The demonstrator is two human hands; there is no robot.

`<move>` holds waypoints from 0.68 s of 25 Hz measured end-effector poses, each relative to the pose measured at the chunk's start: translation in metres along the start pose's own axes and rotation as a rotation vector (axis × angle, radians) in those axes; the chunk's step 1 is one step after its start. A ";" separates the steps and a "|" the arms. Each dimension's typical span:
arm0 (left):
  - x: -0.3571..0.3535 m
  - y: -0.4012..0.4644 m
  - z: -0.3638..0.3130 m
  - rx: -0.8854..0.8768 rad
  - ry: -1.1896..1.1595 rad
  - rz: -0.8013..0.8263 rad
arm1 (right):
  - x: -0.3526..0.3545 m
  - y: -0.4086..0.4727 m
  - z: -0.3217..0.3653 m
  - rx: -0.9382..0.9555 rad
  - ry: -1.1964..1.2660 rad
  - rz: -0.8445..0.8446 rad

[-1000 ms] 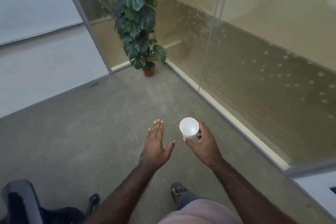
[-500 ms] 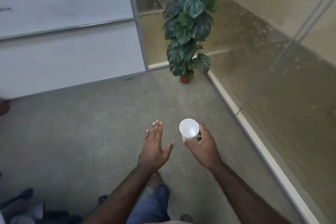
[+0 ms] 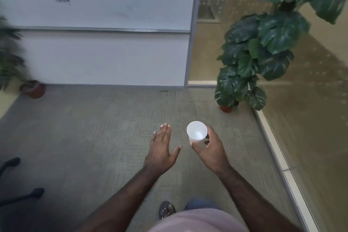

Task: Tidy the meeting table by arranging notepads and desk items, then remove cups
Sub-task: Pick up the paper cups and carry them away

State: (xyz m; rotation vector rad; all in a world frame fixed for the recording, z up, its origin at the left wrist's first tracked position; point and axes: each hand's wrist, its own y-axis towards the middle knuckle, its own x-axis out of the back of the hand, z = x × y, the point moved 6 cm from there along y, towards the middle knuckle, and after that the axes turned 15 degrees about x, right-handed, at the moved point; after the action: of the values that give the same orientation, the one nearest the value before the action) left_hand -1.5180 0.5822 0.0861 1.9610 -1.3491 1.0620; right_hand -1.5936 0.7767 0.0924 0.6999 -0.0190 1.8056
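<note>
The left hand (image 3: 162, 151) is held flat over the carpet, its fingers straight and holding nothing. Just beside it, the right hand (image 3: 211, 151) curls its fingers round an upright white cup (image 3: 196, 131), which looks empty. No meeting surface shows, so this is probably the cup-removal stage, with disposal left.

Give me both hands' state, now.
Left hand: open, fingers straight, holding nothing.
Right hand: holding the white cup.

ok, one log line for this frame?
phase: carrying cup away | right hand: holds white cup, upright, looks empty | left hand: open, holds nothing | over carpet, potted plant ahead right
</note>
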 end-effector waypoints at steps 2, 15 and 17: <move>0.015 0.028 0.026 0.086 -0.033 -0.047 | -0.034 0.043 0.004 0.029 0.019 0.060; 0.111 0.184 0.193 0.493 -0.022 -0.311 | -0.261 0.280 0.027 0.211 0.179 0.442; 0.126 0.204 0.218 0.586 -0.045 -0.341 | -0.303 0.315 0.036 0.247 0.195 0.525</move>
State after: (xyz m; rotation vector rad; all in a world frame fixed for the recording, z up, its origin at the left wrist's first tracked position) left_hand -1.6168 0.2742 0.0690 2.5263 -0.7175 1.3452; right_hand -1.7984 0.3897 0.0826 0.7326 0.1668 2.4044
